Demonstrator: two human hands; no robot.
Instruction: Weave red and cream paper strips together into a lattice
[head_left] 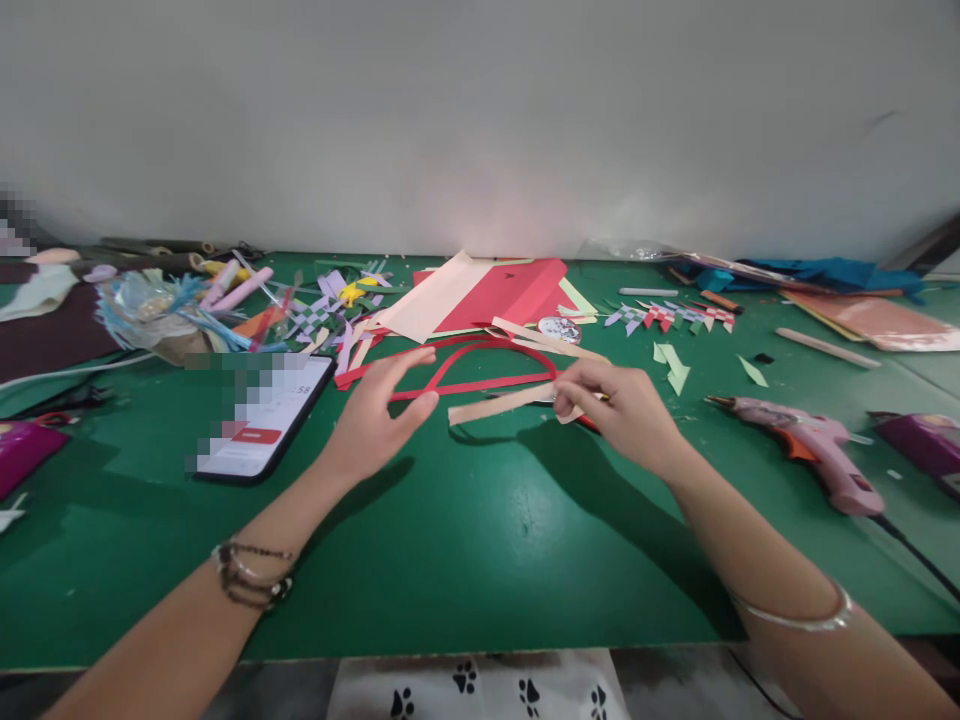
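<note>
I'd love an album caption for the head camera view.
The right hand pinches pale paper while the left hand hovers open over a green table.

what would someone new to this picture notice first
Probably the right hand, pinching a pale strip over the middle of the green table, with the left hand open across from it. Just beyond, red strips and a red sheet stand out against the green. A pink glue gun lies off to the right.

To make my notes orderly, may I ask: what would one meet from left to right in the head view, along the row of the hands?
Magenta item, phone, left hand, pale paper strip's free end, right hand, pink glue gun.
</note>
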